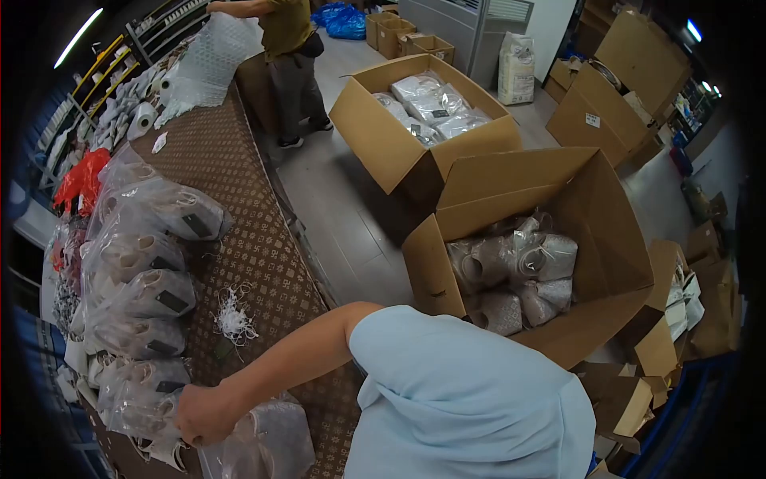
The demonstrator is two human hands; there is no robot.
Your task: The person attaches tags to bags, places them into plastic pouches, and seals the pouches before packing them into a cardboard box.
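Note:
My left hand (203,413) reaches down to the near end of the table (263,247), which has a brown patterned cloth. Its fingers are closed on the clear plastic of a bagged pair of shoes (271,439). Just left of the hand lies a row of several similar bagged shoes (152,295) along the table's left side. My light blue sleeve (463,399) fills the bottom middle of the view. My right hand is out of sight.
A heap of white strings (233,319) lies on the cloth. Right of the table, two open cardboard boxes (435,279) (383,136) hold bagged items. Another person (291,48) handles bubble wrap (207,60) at the far end. More boxes (606,104) stand at the right.

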